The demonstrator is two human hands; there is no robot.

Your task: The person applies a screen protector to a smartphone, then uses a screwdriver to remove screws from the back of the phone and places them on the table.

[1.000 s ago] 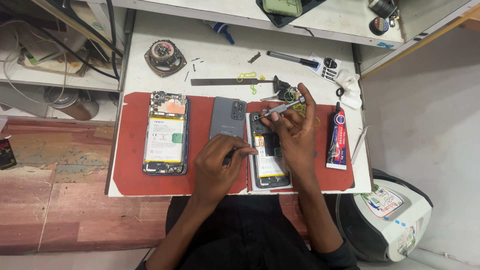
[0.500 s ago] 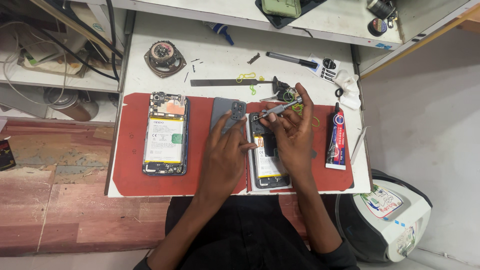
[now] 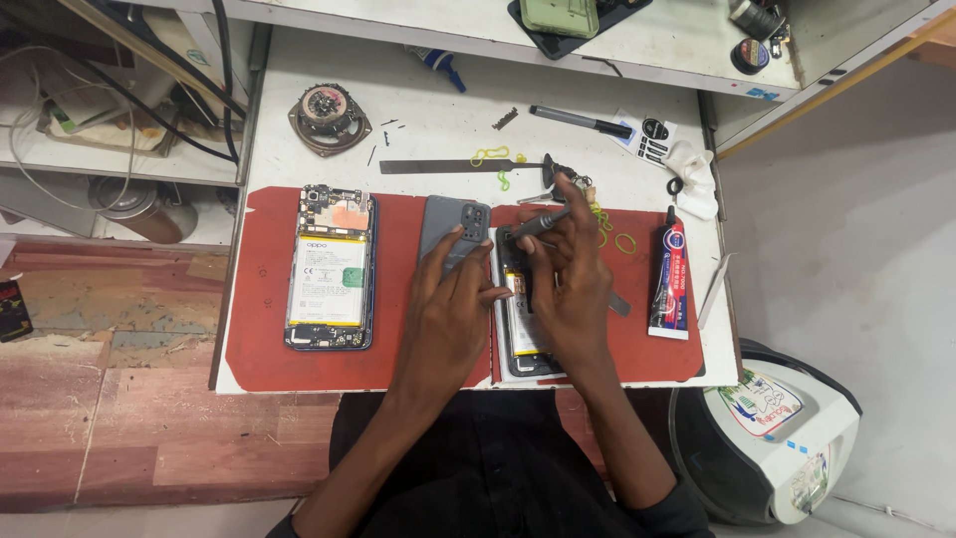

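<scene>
**Screwdriver at the top of an opened phone**

On the left of the red mat (image 3: 259,349) lies an opened phone (image 3: 331,267), face down, with its back off. A big white battery label with a small green square covers its middle, and a pink patch sits near the top. Far from it, on the white table (image 3: 438,110), stands a small round speaker (image 3: 327,112).

In the middle lies a grey back cover (image 3: 453,227) with a dark camera block. The left hand (image 3: 448,314) rests flat on it, fingers stretched, pressing and not clenched; its thumb reaches to the edge of the second phone (image 3: 513,329). This second phone, also opened, lies just right of the cover, mostly hidden under the hands.

The right hand (image 3: 570,274) grasps a thin screwdriver (image 3: 540,221) between the fingers, the tip pointing to the top left corner of the second phone. I judge that the step in hand is work on a small screw at the phone's top. The next move seems to call for a steady tip held straight on the screw and a firm left hand, so that the phone does not slide.

On the right edge of the mat lies a glue tube (image 3: 669,279), long, with black cap and a red, blue and white label. Far right, a white sticker sheet (image 3: 652,139) with black shapes lies beside a dark pen (image 3: 581,122).
</scene>
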